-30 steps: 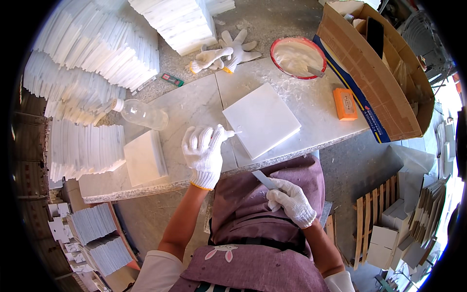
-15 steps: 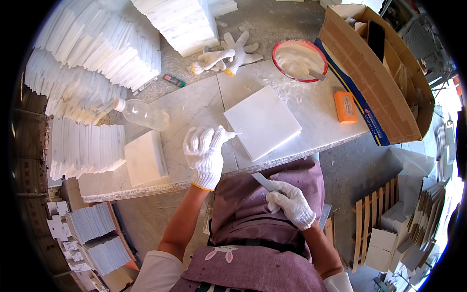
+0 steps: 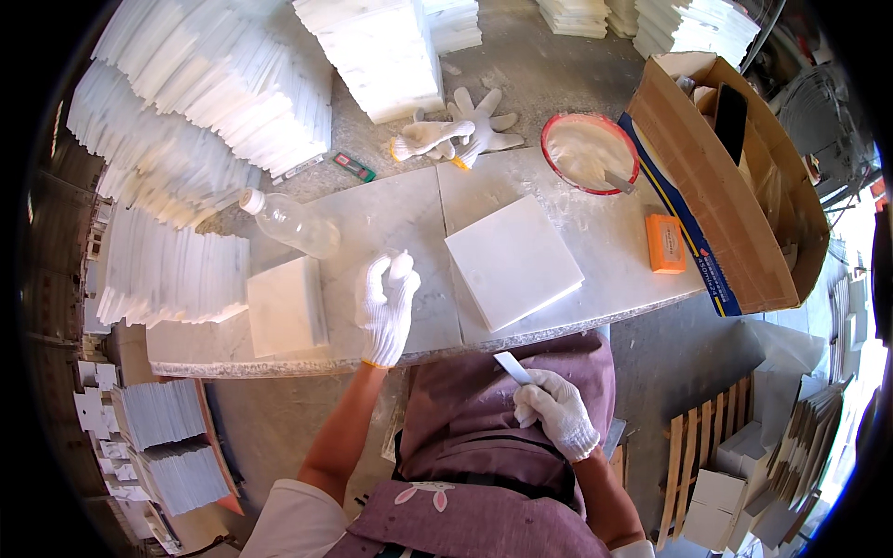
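While I steer from afar, a pale grey, marble-like stone table (image 3: 391, 209) spreads below me, a dusky purple cloth apron (image 3: 465, 521) beneath its near edge. To the right I see a long brown cardboard box (image 3: 716, 195). A white square stone tile (image 3: 514, 260) lies flat near the table's front. My left hand (image 3: 384, 312), in white knit, is over the table left of the tile, well apart from it, fingers curled; I cannot tell whether they pinch anything. My right hand (image 3: 558, 414), gloved alike, is clamped on a flat grey metal-looking blade (image 3: 513, 368) above the apron.
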{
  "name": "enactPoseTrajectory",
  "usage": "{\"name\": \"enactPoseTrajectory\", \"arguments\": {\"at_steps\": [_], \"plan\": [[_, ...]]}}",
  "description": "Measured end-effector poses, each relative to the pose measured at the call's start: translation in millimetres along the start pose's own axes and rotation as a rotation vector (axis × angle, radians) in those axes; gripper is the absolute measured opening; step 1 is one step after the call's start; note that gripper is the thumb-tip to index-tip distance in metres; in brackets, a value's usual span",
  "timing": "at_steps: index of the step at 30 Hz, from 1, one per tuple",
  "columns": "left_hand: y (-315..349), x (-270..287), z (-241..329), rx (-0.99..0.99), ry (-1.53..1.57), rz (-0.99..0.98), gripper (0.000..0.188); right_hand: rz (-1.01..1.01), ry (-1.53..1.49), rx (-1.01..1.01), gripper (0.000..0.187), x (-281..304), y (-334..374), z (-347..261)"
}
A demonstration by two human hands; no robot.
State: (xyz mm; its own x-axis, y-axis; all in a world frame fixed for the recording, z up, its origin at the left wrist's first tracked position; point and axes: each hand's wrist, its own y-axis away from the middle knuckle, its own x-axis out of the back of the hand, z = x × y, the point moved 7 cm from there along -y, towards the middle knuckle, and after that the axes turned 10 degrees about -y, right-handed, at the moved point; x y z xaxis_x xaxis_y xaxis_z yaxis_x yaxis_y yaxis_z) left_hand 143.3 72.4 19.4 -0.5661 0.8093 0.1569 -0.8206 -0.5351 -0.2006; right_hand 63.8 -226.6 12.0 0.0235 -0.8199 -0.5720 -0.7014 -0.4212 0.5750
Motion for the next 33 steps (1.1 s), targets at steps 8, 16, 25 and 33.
{"name": "enactPoseTrajectory", "arguments": {"at_steps": [8,16,25,33], "plan": [[-49.2,10.7,-44.6,-0.023,-0.248,0.004,0.037,0.033,0.087,0.107,0.024,-7.6,4.7,-7.6],[-48.1,10.7,-29.1,-0.222,-0.527,0.058,0.046,0.013,0.141,0.12,0.024,-6.8,7.1,-7.5],[-23.9,26.9,7.3,-0.297,-0.705,0.14,0.058,-0.003,0.105,0.088,0.022,-4.8,3.2,-3.1],[40.5,-16.7,68.4,-0.53,-0.777,-0.088,0.06,-0.037,0.084,0.06,0.02,-4.8,-0.4,4.7]]}}
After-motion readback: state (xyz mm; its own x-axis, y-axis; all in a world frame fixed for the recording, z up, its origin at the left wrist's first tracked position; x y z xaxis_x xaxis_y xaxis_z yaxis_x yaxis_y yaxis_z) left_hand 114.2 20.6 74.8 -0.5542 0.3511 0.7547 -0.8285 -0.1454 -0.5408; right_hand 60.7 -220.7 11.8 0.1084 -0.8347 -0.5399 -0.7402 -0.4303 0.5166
